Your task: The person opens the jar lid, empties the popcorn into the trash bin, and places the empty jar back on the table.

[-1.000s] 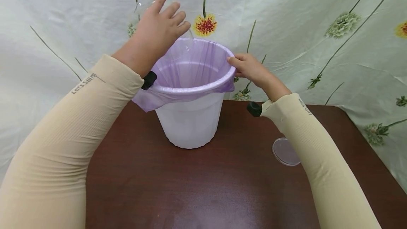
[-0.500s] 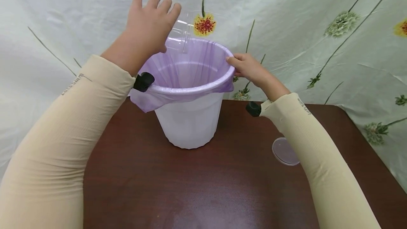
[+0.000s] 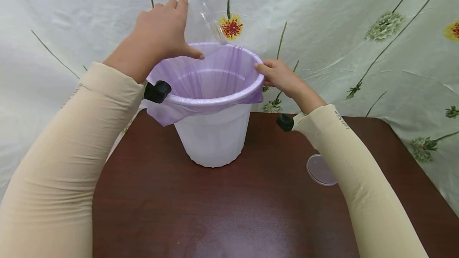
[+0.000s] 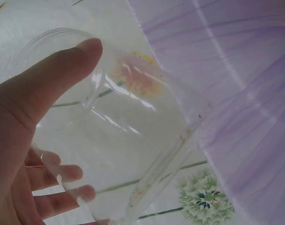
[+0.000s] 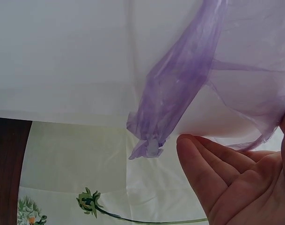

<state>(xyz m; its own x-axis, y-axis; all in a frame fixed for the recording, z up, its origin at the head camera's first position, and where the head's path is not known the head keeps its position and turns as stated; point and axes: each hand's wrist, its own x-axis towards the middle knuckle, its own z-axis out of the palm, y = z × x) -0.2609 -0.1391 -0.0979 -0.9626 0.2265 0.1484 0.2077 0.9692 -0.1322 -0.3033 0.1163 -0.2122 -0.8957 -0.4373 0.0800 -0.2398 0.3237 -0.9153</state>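
My left hand (image 3: 161,29) holds a clear plastic jar (image 3: 211,21) at the bin's far rim. In the left wrist view the thumb lies along one side of the jar (image 4: 128,122) and the fingers curl round the other. Brownish specks (image 4: 147,185) line the end away from the hand. A white trash bin (image 3: 215,136) with a purple bag (image 3: 229,63) folded over its rim stands below. My right hand (image 3: 281,77) grips the right side of this rim, thumb on top. In the right wrist view its fingers (image 5: 203,173) sit under the bag's edge.
A round translucent lid (image 3: 320,170) lies on the dark brown table (image 3: 215,210), partly behind the right sleeve. A flowered cloth (image 3: 340,43) hangs behind the table. Loose bag film (image 5: 175,89) dangles outside the bin near the right hand.
The left hand has shifted left and turned, bringing its thumb into view and swinging the jar so its end shows to the right of the hand. The right hand keeps its grip.
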